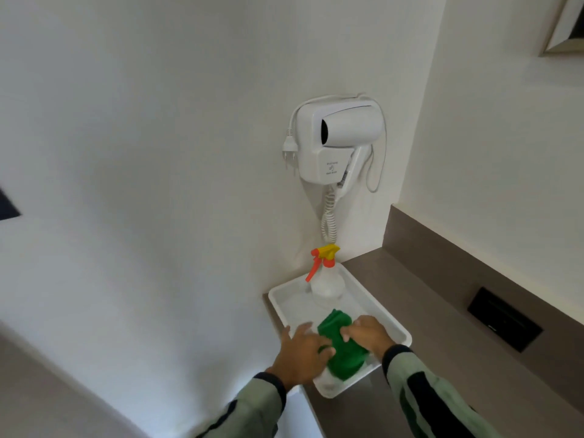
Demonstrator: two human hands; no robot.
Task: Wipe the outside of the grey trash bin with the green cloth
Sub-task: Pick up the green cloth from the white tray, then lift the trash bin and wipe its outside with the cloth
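Both hands are on the green cloth (pixel 343 346), which lies bunched in the near half of a white tray (pixel 284 298) on the brown counter (pixel 420 292). The cloth's long axis runs from the tray's near edge up toward the spray bottle (pixel 325 279), which stands upright at the tray's far end.

The left hand (pixel 300 354) lies along the cloth's left side, fingers curled against it and thumb pressing its near part. The right hand (pixel 368 333) rests on the cloth's right side with fingers bent over the top. Neither hand shows a full closed pinch; they look to be gathering the cloth rather than lifting it, though how firmly each holds cannot be told for sure.

The two hands are about equally near the cloth, so either could carry it off. The grey trash bin is not in view, so the direction the cloth must travel from the tray cannot be judged. No wiping has begun.
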